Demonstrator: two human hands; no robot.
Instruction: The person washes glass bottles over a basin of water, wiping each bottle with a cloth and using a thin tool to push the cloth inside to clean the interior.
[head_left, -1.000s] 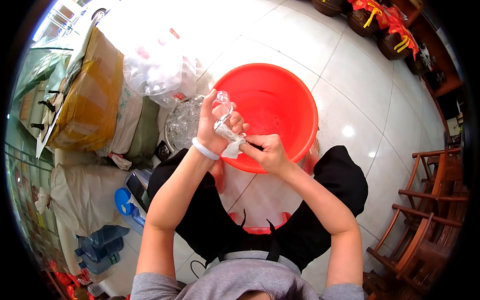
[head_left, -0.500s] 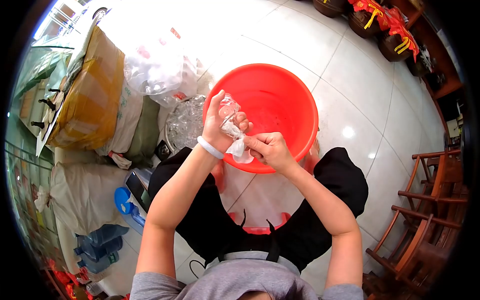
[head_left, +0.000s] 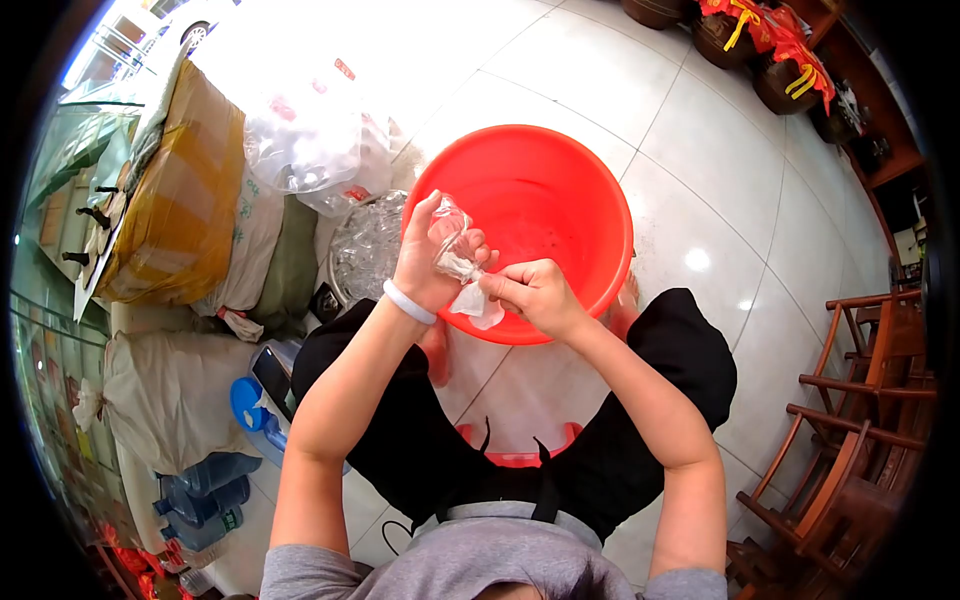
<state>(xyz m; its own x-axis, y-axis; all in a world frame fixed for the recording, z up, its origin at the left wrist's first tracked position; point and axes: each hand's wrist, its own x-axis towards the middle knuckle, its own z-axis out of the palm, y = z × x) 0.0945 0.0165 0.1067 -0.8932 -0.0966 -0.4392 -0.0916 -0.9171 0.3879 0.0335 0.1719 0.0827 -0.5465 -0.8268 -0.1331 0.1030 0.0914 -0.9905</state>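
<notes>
Above the near left side of the red tub (head_left: 597,200), my left hand (head_left: 424,262) is closed round a small clear glass (head_left: 454,262). A white wristband is on that wrist. Fingers and reflections hide part of the glass, so its exact shape is unclear. My right hand (head_left: 540,298) pinches a thin white cloth or tissue (head_left: 477,306) between thumb and fingers. Part of this cloth is at the near end of the glass, and the rest hangs down below. Left of the tub, a round metal basin (head_left: 335,262) holds several clear glass-like pieces.
A clear plastic bag (head_left: 310,150) lies beyond the metal basin. Left of it stand a taped carton (head_left: 190,190) and sacks (head_left: 165,400). A phone (head_left: 272,372) rests near a blue lid (head_left: 245,400). Wooden stools (head_left: 850,460) stand at right, dark jars (head_left: 785,85) far right.
Both hands, with the glass and white cloth, have shifted slightly left in view. The left hand has turned a little and more of the glass shows. Both grips stay the same.
</notes>
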